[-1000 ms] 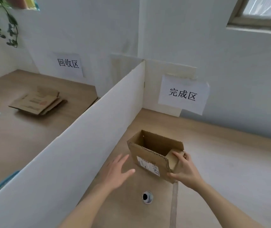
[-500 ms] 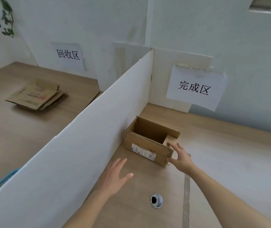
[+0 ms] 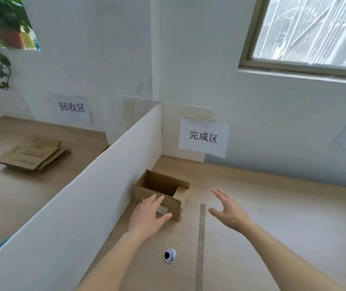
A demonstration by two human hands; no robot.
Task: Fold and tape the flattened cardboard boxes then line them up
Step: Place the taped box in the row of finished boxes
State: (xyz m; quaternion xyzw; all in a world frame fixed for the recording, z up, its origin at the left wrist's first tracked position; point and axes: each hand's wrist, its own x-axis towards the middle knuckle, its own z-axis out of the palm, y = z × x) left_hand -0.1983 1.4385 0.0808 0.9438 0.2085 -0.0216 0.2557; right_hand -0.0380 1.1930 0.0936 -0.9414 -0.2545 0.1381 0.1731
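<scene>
Below the frame's centre, my right hand has released the box; now open, clear. My left hand, open, rests flat against its front. Placement on the counter looks complete.

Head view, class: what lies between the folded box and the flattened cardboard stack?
In the head view, a white divider board stands between the open cardboard box and the flattened cardboard stack, splitting the desk.

White walls all round, daylit window upper right, wooden desk below, white divider crossing centre-left.
</scene>
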